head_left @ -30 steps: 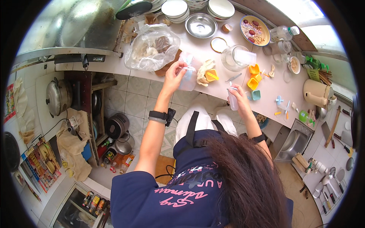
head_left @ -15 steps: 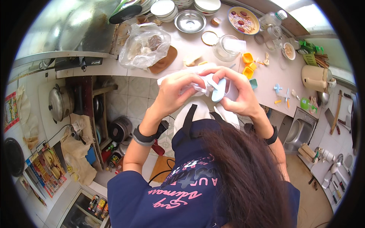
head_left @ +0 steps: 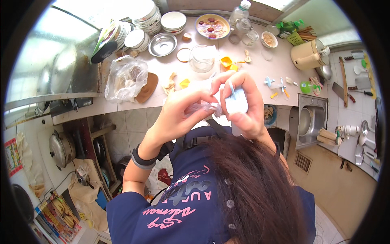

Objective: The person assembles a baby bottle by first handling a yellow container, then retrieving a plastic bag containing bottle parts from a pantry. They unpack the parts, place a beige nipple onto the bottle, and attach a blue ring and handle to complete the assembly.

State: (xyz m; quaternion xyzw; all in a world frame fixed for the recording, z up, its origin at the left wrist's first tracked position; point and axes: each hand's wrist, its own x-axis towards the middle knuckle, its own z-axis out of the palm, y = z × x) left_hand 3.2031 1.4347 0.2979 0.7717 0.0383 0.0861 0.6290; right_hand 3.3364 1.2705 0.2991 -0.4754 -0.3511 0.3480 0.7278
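Note:
My left hand (head_left: 178, 114) pinches a crumpled, translucent whitish plastic film (head_left: 213, 108) between thumb and fingers. Close beside it, my right hand (head_left: 252, 101) is closed around a light-blue plastic piece (head_left: 237, 103) with a flat rounded face and a thin stick, like an ice-pop mould handle. Both hands are raised in front of my body at the counter's near edge. My fingers hide part of both things. Beyond the hands stand small yellow plastic cups (head_left: 226, 62), and to the right lie light-blue stick pieces (head_left: 269, 81).
On the counter (head_left: 162, 67) are a clear plastic bag (head_left: 124, 79) on a brown board (head_left: 148, 87), a glass jar (head_left: 201, 61), a steel bowl (head_left: 162, 44), stacked dishes (head_left: 142, 16) and a bowl of beans and dates (head_left: 212, 28). A sink (head_left: 310, 120) lies right; knives hang beyond.
My view has shifted, so the counter things sit further left. My right hand has turned the blue piece so its flat face shows more fully. Both hands keep their hold.

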